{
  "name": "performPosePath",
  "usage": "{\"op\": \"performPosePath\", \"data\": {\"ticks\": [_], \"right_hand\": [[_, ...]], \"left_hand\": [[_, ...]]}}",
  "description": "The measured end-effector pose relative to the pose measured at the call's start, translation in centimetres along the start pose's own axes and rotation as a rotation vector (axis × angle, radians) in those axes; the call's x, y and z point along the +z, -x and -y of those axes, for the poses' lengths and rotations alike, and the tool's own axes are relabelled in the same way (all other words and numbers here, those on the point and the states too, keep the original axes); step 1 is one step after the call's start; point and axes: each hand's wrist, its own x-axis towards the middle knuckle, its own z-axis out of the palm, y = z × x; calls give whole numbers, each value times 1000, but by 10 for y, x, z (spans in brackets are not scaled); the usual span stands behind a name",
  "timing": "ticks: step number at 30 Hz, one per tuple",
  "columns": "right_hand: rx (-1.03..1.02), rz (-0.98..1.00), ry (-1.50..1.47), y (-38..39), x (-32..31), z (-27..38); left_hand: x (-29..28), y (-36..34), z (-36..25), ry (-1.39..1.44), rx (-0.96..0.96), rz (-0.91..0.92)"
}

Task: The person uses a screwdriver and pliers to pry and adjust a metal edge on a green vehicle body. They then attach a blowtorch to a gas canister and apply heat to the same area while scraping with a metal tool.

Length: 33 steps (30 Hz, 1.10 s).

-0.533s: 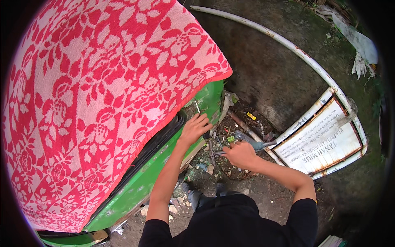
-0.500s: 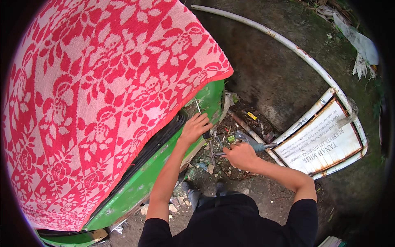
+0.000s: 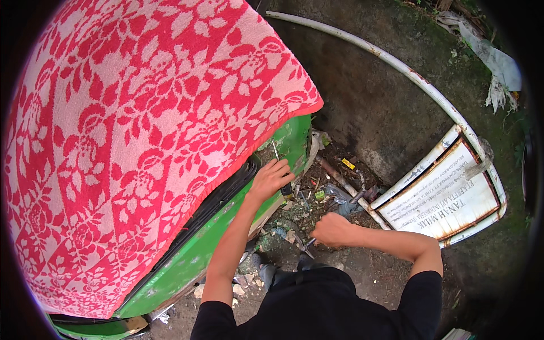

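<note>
My left hand (image 3: 271,180) is closed around a screwdriver (image 3: 275,149), its metal shaft pointing away from me over the edge of a green metal body panel (image 3: 294,136). The dark handle end shows below the fingers. Lower and to the right, my right hand (image 3: 333,230) is a fist around a hammer (image 3: 306,247), whose metal head sits left of the knuckles. The hammer head is apart from the screwdriver handle. A red and pink floral blanket (image 3: 158,124) drapes over the green body beside my left hand; the screwdriver's tip is small and hard to make out.
A white sign board (image 3: 447,195) in a rusty frame, with a bent white pipe (image 3: 396,62), lies on the right. Litter, a yellow wrapper (image 3: 348,164) and rubble (image 3: 238,289) cover the ground. A torn plastic sheet (image 3: 492,55) hangs at the far right.
My right hand has drawn the hammer back toward my body, away from the screwdriver handle. My left hand has stayed nearly in place, shifting slightly down.
</note>
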Motion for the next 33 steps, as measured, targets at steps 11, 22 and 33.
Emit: {"op": "performPosePath", "data": {"ticks": [11, 22, 33], "right_hand": [[298, -267, -177, 3, 24, 2], [443, -385, -325, 3, 14, 11], [490, -353, -418, 19, 30, 22]], "left_hand": [[-7, -6, -7, 77, -68, -11], [-40, -44, -32, 363, -32, 42], [-36, -42, -20, 301, -200, 0]]}}
